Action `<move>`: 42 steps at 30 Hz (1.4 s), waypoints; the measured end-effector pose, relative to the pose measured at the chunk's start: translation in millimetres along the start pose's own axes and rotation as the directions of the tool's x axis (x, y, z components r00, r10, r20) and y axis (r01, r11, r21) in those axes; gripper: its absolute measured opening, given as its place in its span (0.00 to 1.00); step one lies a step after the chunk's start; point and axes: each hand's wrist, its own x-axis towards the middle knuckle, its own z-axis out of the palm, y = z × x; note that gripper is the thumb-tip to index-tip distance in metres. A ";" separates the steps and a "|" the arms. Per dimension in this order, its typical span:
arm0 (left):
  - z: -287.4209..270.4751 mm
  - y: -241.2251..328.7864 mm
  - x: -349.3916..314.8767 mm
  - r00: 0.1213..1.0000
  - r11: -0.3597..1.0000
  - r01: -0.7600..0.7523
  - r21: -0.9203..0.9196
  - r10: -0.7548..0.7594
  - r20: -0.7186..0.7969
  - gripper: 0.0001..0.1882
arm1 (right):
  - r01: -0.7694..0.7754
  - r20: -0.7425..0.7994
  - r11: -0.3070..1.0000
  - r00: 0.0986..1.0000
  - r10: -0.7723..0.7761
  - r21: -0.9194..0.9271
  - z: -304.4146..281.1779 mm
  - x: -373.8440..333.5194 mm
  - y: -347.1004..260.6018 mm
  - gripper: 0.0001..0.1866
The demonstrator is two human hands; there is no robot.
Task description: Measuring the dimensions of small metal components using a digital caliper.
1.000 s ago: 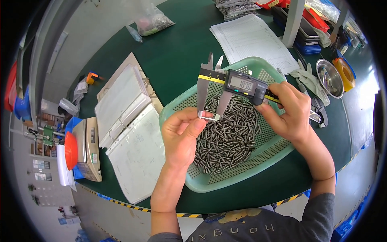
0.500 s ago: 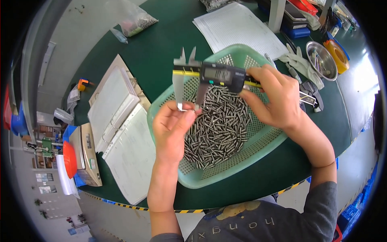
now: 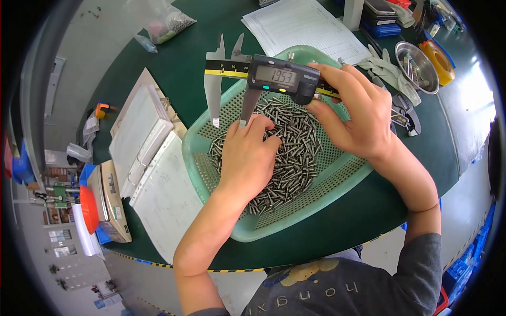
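My right hand (image 3: 363,113) grips a digital caliper (image 3: 276,76), thumb and fingers pressed on the right end of its display housing. The caliper is held above a green perforated plastic basket (image 3: 337,171). Its long jaws stand apart, pointing toward me, with nothing visible between them. A heap of small metal pins (image 3: 290,158) lies in the basket. Over the left part of this heap is my left hand (image 3: 247,160), back upward, fingers bent and thumb apart from the forefinger. No held pin shows there; the undersides of the fingers are hidden. One jaw tip is close to its fingers.
An open ring binder (image 3: 163,195) lies left of the basket, beside a scale (image 3: 109,200). Printed sheets (image 3: 305,29) lie behind it. To the right are white gloves (image 3: 390,73), a metal bowl (image 3: 429,79) and a tape roll (image 3: 438,60). A plastic bag (image 3: 171,23) sits far left.
My left hand has left the caliper's jaw tips, where it held a small pin, and turned palm down over the heap. The caliper has shifted slightly left and away; its jaws are slightly wider.
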 end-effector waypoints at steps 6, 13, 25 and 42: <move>-2.2 -1.9 -1.9 0.990 0.977 0.101 -0.188 -0.117 -0.078 0.08 | 0.132 -0.111 0.987 0.984 -0.141 -0.086 -0.1 5.8 4.6 0.20; 3.6 2.1 -1.4 0.995 0.994 -0.102 -0.043 0.101 -0.011 0.10 | 0.078 -0.086 0.993 0.993 -0.085 -0.084 2.4 1.7 3.1 0.19; 4.8 7.2 -2.4 0.999 0.997 -0.024 0.072 0.026 -0.025 0.08 | 0.042 -0.049 0.999 0.998 -0.043 -0.011 0.9 2.2 0.6 0.17; -1.2 6.5 -5.0 0.989 0.982 0.128 -0.140 -0.138 -0.058 0.06 | 0.005 -0.003 1.000 1.000 -0.005 0.003 -0.2 -0.9 2.0 0.17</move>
